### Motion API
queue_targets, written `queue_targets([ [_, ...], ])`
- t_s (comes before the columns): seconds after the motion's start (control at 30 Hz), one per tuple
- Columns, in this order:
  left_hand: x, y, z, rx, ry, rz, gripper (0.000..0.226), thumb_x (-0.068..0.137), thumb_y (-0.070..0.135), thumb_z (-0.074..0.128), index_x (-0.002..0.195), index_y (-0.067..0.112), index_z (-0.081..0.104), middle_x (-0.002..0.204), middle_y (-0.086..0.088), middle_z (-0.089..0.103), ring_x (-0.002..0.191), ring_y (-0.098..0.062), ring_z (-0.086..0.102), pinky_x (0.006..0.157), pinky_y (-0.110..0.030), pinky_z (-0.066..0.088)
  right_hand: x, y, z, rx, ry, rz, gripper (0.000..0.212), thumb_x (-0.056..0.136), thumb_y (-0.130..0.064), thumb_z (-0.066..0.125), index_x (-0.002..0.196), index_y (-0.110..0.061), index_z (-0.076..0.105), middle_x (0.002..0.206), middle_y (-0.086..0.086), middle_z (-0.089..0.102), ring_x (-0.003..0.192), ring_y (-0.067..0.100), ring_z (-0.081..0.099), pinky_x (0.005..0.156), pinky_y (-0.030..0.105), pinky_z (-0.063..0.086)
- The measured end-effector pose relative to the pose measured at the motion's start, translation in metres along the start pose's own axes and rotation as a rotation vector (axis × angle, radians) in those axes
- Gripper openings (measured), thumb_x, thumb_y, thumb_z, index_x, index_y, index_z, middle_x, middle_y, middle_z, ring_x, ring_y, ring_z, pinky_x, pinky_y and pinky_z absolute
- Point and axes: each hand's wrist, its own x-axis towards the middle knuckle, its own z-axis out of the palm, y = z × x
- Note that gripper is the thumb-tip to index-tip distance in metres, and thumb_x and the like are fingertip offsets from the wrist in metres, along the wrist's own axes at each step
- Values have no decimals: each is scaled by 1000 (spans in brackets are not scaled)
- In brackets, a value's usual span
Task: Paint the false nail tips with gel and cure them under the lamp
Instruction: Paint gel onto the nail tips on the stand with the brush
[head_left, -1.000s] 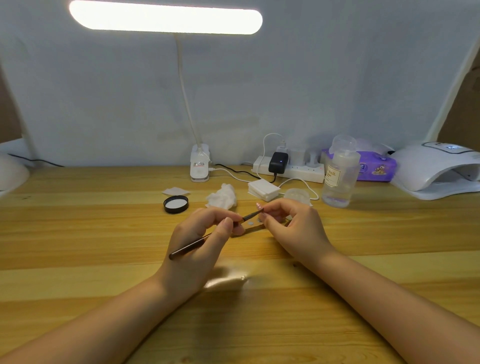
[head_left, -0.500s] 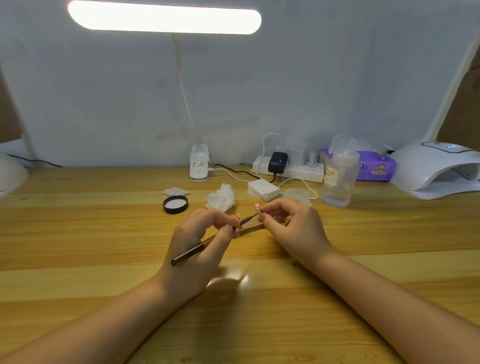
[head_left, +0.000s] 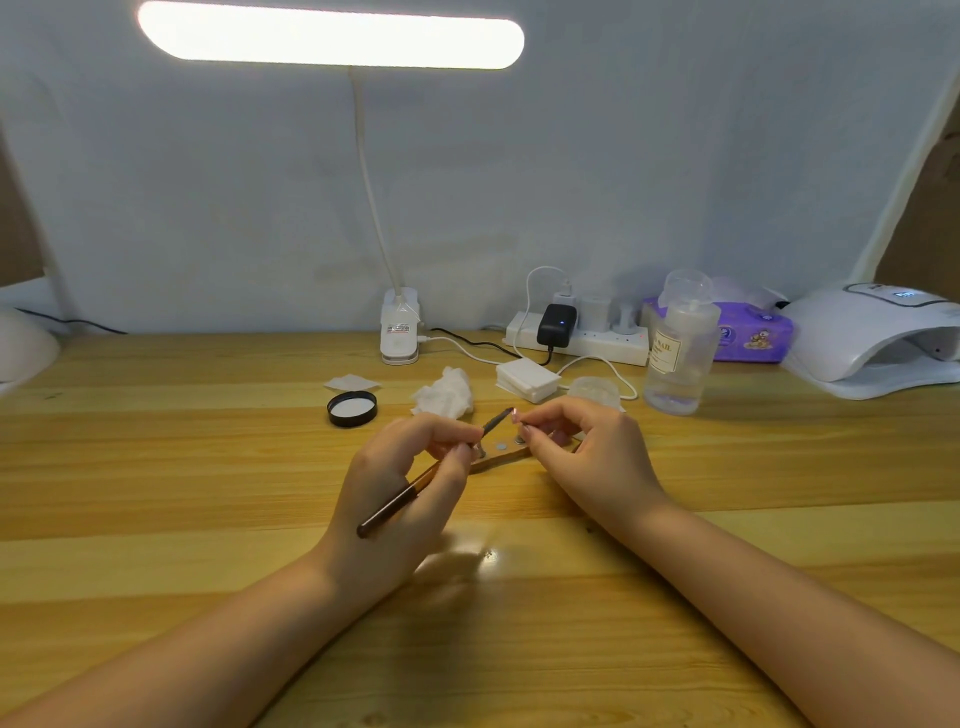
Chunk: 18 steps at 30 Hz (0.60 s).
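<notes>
Your left hand (head_left: 400, 483) pinches the slim dark-handled gel brush (head_left: 415, 480) like a pen, its bristle end angled up toward the small pale false nail tip (head_left: 515, 414), so brace that wrist on the wooden table (head_left: 156, 467) and keep each stroke short and light. Your right hand (head_left: 587, 457) seems to pinch that tip above the narrow wooden holder strip (head_left: 501, 453), though it is too small to be sure; hold it steady and level, fingers off the wet face, before you carry it right to the white domed curing lamp (head_left: 872, 338).
</notes>
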Motion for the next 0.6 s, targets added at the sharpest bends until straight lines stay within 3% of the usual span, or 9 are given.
queue_targets([
  [0.13, 2, 0, 2, -6, -42, -1, 23, 87, 22, 60, 106, 15, 72, 95, 4, 73, 93, -15, 67, 84, -39, 52, 0, 0, 0, -12, -2, -6, 12, 84, -18, 71, 93, -25, 73, 79, -14, 67, 78, 2, 57, 62, 11, 45],
  [0.27, 0, 1, -1, -39, -75, 4, 26, 84, 35, 56, 94, 17, 72, 87, 9, 72, 87, -13, 67, 79, -30, 51, 0, 2, 1, -14, 10, 2, 13, 84, -18, 71, 95, -24, 75, 79, -10, 69, 76, 3, 57, 61, 15, 47],
  [0.37, 0, 0, -1, -35, -47, -9, 30, 84, 40, 52, 98, 20, 70, 89, 9, 72, 90, -13, 67, 80, -28, 51, 0, 2, 1, -1, 13, 9, 12, 84, -19, 71, 94, -25, 74, 79, -10, 69, 76, 5, 58, 63, 19, 49],
  [0.47, 2, -1, 1, -32, -42, -37, 26, 88, 34, 60, 107, 19, 70, 95, 6, 73, 95, -15, 66, 84, -30, 51, 0, 1, 1, -6, 6, 6, 12, 84, -19, 71, 94, -25, 74, 79, -10, 69, 76, 4, 58, 62, 17, 49],
  [0.6, 1, -3, 0, -53, -77, -45, 24, 86, 32, 60, 101, 18, 72, 95, 4, 73, 96, -16, 66, 85, -30, 49, 0, 1, 1, -15, 8, 18, 11, 84, -19, 72, 94, -24, 74, 79, -8, 69, 74, 7, 59, 65, 24, 51],
])
